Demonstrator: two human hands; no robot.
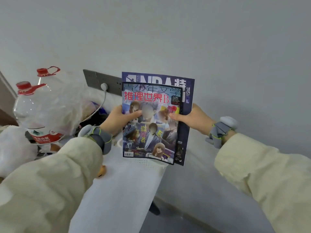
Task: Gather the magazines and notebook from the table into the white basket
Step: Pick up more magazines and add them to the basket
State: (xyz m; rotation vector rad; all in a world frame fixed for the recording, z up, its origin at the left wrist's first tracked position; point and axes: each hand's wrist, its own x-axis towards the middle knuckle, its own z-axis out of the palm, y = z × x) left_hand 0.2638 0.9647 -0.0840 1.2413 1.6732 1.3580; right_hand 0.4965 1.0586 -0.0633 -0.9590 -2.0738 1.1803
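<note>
Before the grey wall [235, 47], left hand [121, 118] and right hand [193, 119] grip magazines [149, 132] between them.

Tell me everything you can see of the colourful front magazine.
The front magazine is thin glossy paper, with drawn figures on its cover, red title characters near the top and a barcode at bottom left. It is closed, upright, cover toward the camera, against a larger dark blue magazine showing above and right of it. The left hand grips its left edge, the right hand its right edge, thumbs on the cover. The white basket's perforated rim shows just below.
</note>
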